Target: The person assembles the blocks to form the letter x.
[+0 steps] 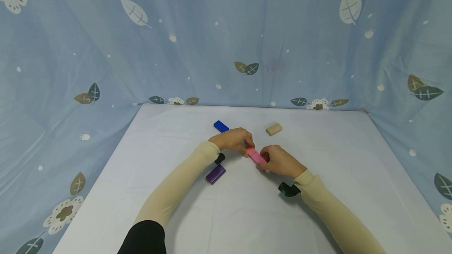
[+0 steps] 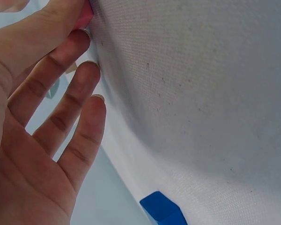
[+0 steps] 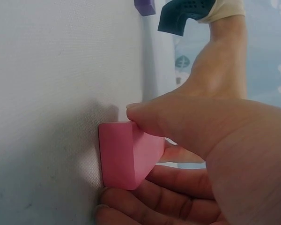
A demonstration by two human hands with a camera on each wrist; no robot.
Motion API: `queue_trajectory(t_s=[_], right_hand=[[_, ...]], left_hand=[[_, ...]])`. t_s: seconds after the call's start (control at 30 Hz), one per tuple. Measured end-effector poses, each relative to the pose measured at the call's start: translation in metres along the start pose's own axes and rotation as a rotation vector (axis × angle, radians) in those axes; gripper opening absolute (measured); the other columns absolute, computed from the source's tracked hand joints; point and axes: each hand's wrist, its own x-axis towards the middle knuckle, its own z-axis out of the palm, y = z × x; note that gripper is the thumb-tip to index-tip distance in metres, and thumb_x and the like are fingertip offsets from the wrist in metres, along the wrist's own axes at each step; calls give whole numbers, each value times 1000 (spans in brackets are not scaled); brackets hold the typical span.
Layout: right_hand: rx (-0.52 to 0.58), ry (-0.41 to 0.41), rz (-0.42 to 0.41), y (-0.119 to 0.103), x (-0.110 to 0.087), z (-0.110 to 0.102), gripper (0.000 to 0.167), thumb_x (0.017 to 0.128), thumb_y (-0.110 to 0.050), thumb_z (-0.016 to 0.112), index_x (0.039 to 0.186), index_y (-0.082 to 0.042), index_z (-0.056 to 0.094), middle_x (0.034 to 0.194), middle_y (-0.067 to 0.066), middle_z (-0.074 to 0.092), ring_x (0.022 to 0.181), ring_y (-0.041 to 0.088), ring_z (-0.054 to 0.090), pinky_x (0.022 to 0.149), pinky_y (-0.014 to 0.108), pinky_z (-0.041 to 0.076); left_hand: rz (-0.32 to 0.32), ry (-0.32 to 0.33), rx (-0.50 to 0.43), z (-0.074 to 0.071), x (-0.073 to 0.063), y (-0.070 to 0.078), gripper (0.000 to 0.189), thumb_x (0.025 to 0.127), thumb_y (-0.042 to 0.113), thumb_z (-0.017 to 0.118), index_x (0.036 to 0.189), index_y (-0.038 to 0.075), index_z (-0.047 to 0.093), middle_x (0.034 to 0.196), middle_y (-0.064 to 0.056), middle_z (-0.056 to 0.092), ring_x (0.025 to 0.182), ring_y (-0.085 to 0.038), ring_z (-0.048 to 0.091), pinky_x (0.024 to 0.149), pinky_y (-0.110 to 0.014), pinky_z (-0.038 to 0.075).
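Fingers of left hand [image 1: 233,139] and right hand [image 1: 282,162] pinch pink blocks [image 1: 257,156]. Probably light, rigid, smooth; best held by opposite sides.

I can't make out any word, number, brand, label or sign on anything here from where I'm standing.

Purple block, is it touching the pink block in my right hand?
Apart: the head view plainly shows a stretch of white cloth between the purple block and the pink block.
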Motion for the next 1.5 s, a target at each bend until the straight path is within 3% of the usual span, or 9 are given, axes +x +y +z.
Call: queue_trajectory(t_s=[1.5], right_hand=[[-4,-11,23,-2,1,0,15,87,-15,81,88,-5,69,67,-2,62,58,11,50,53,24,43]], left_hand=[[-20,0,-7,-1,0,2,34,85,26,86,116,17,80,111,4,75,106,-11,62,103,-31,49]])
